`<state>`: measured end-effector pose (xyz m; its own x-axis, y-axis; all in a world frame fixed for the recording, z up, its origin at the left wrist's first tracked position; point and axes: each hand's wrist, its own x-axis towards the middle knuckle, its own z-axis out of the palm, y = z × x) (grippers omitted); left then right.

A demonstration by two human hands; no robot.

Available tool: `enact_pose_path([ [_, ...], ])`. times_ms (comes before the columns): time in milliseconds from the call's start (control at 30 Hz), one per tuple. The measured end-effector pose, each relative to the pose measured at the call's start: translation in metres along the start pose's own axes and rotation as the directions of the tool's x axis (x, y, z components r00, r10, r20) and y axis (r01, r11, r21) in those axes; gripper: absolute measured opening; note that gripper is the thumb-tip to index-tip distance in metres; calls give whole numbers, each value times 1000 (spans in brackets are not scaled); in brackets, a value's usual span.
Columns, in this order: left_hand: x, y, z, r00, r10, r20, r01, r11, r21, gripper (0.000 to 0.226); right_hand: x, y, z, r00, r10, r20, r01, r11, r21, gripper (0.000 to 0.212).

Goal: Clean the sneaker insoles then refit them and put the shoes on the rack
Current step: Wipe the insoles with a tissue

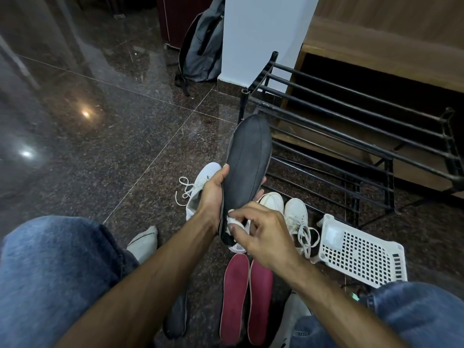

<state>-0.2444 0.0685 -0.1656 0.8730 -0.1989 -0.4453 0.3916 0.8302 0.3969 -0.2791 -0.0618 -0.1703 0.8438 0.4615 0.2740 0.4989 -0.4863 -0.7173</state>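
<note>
My left hand grips a dark grey insole by its side, toe end pointing up and away. My right hand pinches a small white wipe against the insole's heel end. Two maroon insoles lie side by side on the floor below. Another dark insole lies under my left forearm. A white sneaker sits behind my left hand, and a pair of white sneakers stands to the right. The black metal shoe rack stands at the right.
A white perforated plastic basket lies on the floor by the rack. A grey backpack leans against the white pillar. My knees in blue jeans fill the lower corners. A white socked foot rests on the dark granite floor.
</note>
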Motion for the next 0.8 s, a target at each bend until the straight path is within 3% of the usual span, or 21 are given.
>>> enact_pose_path([
  [100,0,0,-1,1000,10,-9,-10,1000,-2,59,4,0,0,997,-66,-36,62,992,-109,13],
  [233,2,-15,1,996,-35,-81,44,993,110,59,21,10,-8,986,-9,-166,-29,973,-230,23],
  [433,6,-3,-3,982,60,-180,-44,995,92,55,-6,-4,0,990,-137,18,137,990,-24,11],
  [533,9,3,-6,975,86,-203,-62,991,118,58,-4,-4,1,985,-172,-5,172,983,-67,9],
  [700,7,-12,-2,987,7,-162,21,986,168,41,25,11,-10,982,-66,-178,22,971,-237,20],
  [767,6,-12,0,982,19,-187,16,983,182,38,25,13,-7,984,-54,-168,13,971,-239,18],
  [800,6,-10,-1,981,44,-189,-9,983,186,48,21,11,-5,988,-69,-135,38,974,-224,16],
])
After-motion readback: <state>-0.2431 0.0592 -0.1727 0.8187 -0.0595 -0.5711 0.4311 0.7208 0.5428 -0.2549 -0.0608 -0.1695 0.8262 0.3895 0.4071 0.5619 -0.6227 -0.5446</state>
